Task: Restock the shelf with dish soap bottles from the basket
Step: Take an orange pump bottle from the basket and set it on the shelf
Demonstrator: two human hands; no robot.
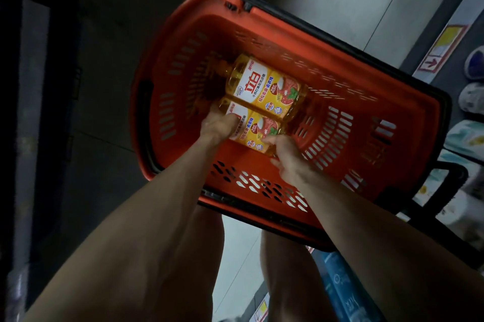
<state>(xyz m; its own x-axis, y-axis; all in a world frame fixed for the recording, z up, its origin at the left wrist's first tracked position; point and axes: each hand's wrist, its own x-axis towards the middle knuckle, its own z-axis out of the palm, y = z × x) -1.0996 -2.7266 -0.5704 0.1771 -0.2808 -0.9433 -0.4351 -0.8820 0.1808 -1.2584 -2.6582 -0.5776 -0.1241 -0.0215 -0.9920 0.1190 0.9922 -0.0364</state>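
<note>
Two yellow dish soap bottles lie side by side on the bottom of a red plastic basket (340, 138) that stands on the floor. The far bottle (264, 86) lies untouched. Both my hands reach down to the near bottle (258, 133). My left hand (217, 126) grips its upper end, fingers curled over the label. My right hand (285, 156) holds its lower end from the near side. The bottles' caps are hidden in shadow at the left.
The basket has black handles and slotted walls. A shelf edge with a price tag (442, 46) and packaged goods (471, 101) runs along the right. Grey floor tiles lie beyond the basket. A dark rack stands at the left. My bare knees show below.
</note>
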